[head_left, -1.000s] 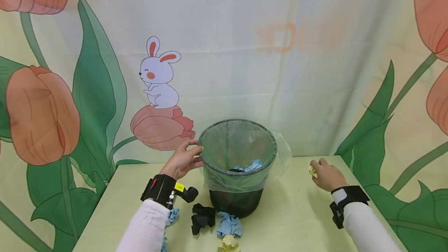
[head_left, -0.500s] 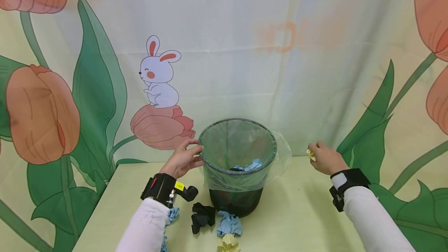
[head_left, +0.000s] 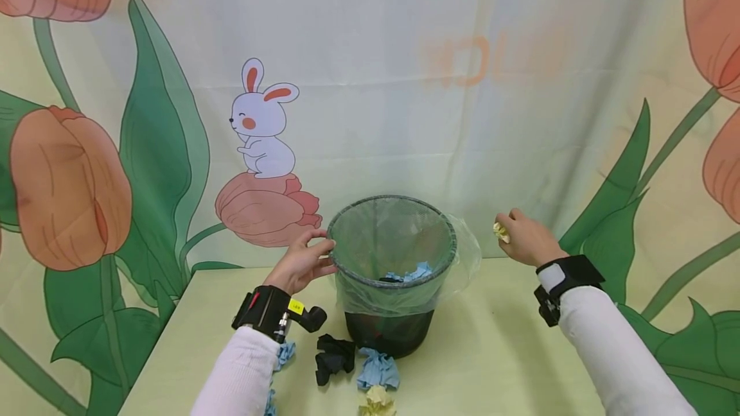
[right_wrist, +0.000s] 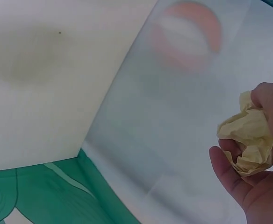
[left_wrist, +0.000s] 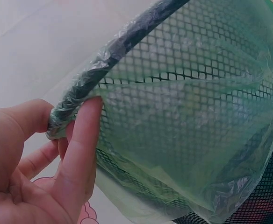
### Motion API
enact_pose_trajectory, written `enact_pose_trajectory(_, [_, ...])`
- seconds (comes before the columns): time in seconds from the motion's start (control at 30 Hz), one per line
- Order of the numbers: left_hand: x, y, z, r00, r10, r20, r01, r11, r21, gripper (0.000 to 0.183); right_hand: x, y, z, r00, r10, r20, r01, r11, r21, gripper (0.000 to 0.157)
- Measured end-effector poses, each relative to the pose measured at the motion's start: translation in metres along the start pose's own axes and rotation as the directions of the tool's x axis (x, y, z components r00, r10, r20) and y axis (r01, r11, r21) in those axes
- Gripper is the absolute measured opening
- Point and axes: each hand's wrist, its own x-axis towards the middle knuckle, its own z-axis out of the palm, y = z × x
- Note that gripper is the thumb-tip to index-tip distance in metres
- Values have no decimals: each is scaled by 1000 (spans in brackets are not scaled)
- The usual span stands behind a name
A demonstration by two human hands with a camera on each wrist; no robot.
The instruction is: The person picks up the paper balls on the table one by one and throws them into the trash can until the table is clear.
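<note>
A black mesh wastebasket lined with a thin green plastic bag stands upright on the table. Its rim is pinched on the left side between the thumb and fingers of my left hand, as the left wrist view confirms. To the right of the basket, raised above the table, my right hand grips a crumpled yellow paper ball. Inside the basket lie crumpled blue paper and a bit of black paper.
In front of the basket lie a black crumpled paper, a blue one and a yellow one. More blue paper is partly hidden by my left arm. A printed curtain hangs behind the table.
My right hand has risen and moved left toward the basket with the yellow paper ball. My left hand stays at the rim.
</note>
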Motion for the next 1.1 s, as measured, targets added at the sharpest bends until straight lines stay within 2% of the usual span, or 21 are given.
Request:
enact_pose_trajectory(0.37, [0,-1,0,1000,-4,1,4,1000,0,46,20,-17,-16,994,-108,-35,108,994,-9,25])
enact_pose_trajectory(0.67, [0,-1,0,1000,0,4,0,1000,-3,46,30,-25,-27,992,-120,-41,119,993,-13,26])
enact_pose_trajectory(1.1, [-1,-1,0,1000,2,16,-2,1000,1,47,44,-46,-43,976,-212,-45,210,977,-43,30])
